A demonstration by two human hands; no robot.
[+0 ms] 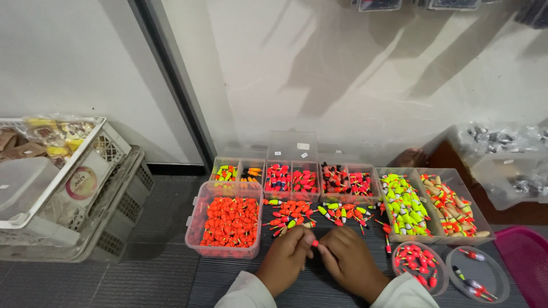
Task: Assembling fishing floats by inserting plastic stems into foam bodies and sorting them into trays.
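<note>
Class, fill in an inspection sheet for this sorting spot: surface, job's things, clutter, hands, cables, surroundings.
Surface: dark ribbed floor mat.
Job's things: small red-orange float pinched between both hands; loose pile of mixed floats just beyond.
Clutter: clear tub of orange floats; clear tray of yellow-green floats; two round clear lids holding a few floats.
Hands: left hand and right hand meet fingertip to fingertip.
Cables: nothing seen.
Surroundings: white wall; stacked white plastic crates at left.

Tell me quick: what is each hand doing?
Left hand: fingers pinched on a small orange-red float.
Right hand: fingers curled, meeting the left; own grip cannot be told.
</note>
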